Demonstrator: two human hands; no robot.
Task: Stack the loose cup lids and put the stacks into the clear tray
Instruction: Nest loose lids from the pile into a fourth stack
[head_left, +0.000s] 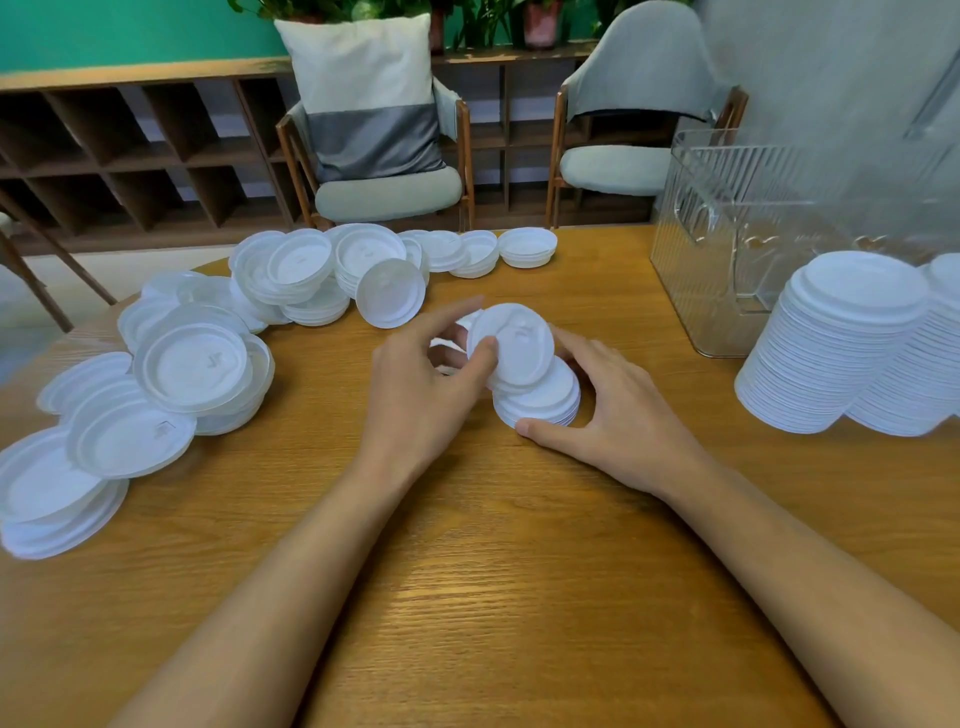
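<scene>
Lid (511, 345) between left fingers (485, 351), atop stack (540, 400)

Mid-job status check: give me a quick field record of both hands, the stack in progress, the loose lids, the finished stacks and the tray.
left hand: pinches a tilted lid just above the small stack
right hand: curled round the small stack, on the table
loose lids: heaped along the table's left and far side, mostly unstacked
tall stacks: two, at the right, outside the tray
clear tray: far right, behind the tall stacks
</scene>
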